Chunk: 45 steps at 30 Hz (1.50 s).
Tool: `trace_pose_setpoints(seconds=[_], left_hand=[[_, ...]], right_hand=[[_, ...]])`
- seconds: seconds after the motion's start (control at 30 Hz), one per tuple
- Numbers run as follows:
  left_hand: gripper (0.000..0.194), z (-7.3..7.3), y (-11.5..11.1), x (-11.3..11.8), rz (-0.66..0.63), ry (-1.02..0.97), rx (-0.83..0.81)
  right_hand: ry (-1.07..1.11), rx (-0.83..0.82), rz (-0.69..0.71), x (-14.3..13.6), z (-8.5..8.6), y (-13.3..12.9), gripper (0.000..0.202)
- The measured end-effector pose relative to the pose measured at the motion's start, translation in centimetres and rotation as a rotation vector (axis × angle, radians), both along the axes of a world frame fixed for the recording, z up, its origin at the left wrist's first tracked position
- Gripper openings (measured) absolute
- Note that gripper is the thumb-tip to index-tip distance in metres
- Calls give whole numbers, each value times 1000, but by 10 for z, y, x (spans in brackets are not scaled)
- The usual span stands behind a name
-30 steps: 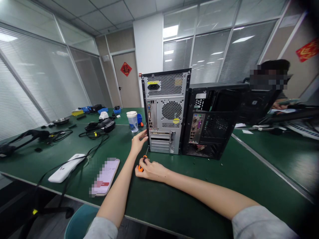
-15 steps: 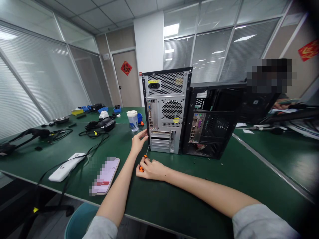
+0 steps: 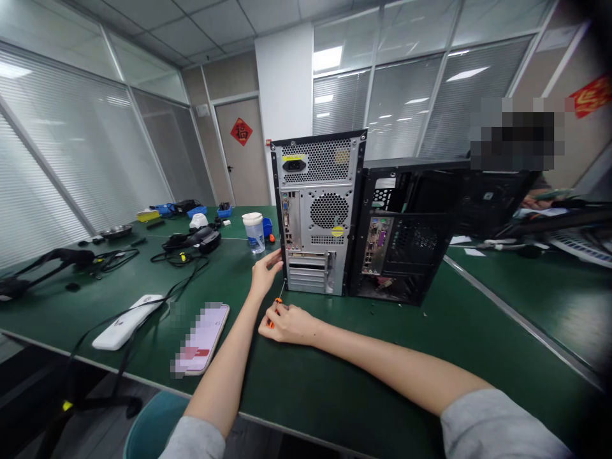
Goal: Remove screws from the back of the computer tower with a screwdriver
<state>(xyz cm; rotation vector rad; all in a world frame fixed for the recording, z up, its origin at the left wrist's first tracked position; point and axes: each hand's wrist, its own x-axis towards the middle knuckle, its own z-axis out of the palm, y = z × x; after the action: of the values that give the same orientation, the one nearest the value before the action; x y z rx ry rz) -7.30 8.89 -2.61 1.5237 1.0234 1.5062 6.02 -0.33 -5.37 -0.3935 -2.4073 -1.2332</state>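
Observation:
A computer case (image 3: pixel 318 210) stands upright on the green table, its silver back panel facing me. My right hand (image 3: pixel 289 324) is closed around a screwdriver with an orange and black handle (image 3: pixel 278 301). The thin shaft slants up to the lower left corner of the case, and its tip meets the black edge there. Along the left side of the same case, my left hand (image 3: pixel 266 274) rests with fingers stretched out against the panel. Some of its fingertips are hidden behind the edge.
A second, black computer case (image 3: pixel 415 245) stands close on the right. On the left lie a phone (image 3: pixel 204 338), a white power bank (image 3: pixel 127 322) and black cables. A lidded plastic cup (image 3: pixel 254 232) stands beyond my left hand. Someone sits across the table at right.
The fingers of my right hand have shifted slightly round the screwdriver handle, covering more of its orange part. My left hand and the case stay put.

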Motion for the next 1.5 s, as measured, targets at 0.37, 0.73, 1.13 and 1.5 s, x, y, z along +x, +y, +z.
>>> trace_pose_setpoints(seconds=[0.37, 0.73, 1.13, 1.5], left_hand=[[58, -1, 0, -1, 6, 7, -5], [61, 0, 0, 0, 5, 5, -9], [64, -1, 0, 0, -3, -8, -15], [65, 1, -1, 0, -5, -19, -26]], right_hand=[[-64, -122, -74, -5, 7, 1, 26], [21, -78, 6, -7, 8, 6, 25], [-62, -163, -96, -3, 9, -9, 29], [-80, -166, -185, -6, 10, -21, 33]])
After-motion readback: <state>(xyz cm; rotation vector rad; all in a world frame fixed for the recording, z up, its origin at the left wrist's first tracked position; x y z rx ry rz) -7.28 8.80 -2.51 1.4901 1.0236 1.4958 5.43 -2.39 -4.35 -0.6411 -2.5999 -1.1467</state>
